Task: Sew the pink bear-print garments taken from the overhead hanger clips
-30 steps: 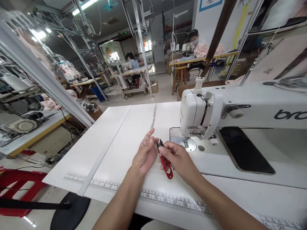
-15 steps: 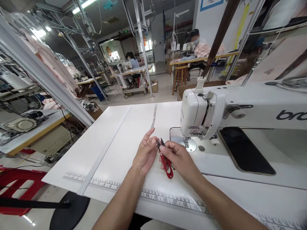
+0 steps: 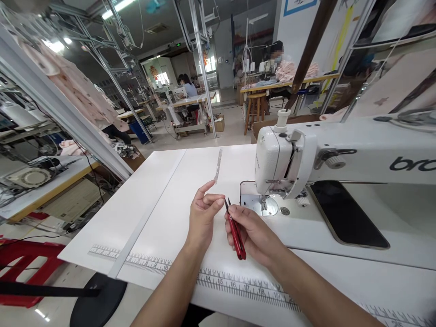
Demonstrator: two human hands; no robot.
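Observation:
Red-handled thread snips (image 3: 237, 238) with dark pointed blades are in my right hand (image 3: 254, 229), fingers wrapped around them. Their tips point away from me and the blades stand slightly apart. Close beside the tips, my left hand (image 3: 202, 218) pinches thumb and forefinger together, its other fingers raised. Anything held in that pinch is too small to make out. Both hands are above the white sewing table (image 3: 170, 213), left of the sewing machine's needle plate (image 3: 269, 205).
The white sewing machine (image 3: 282, 154) stands at right, with a black phone (image 3: 347, 213) lying on its bed. A printed ruler strip (image 3: 235, 284) runs along the table's front edge. A red stool (image 3: 27, 272) is at lower left. Co-workers sit at tables farther back.
My left forefinger has straightened, and its pinch sits just left of the blade tips. The snips have turned in my right hand, their handles closer together. Pink fabric at far left has shifted.

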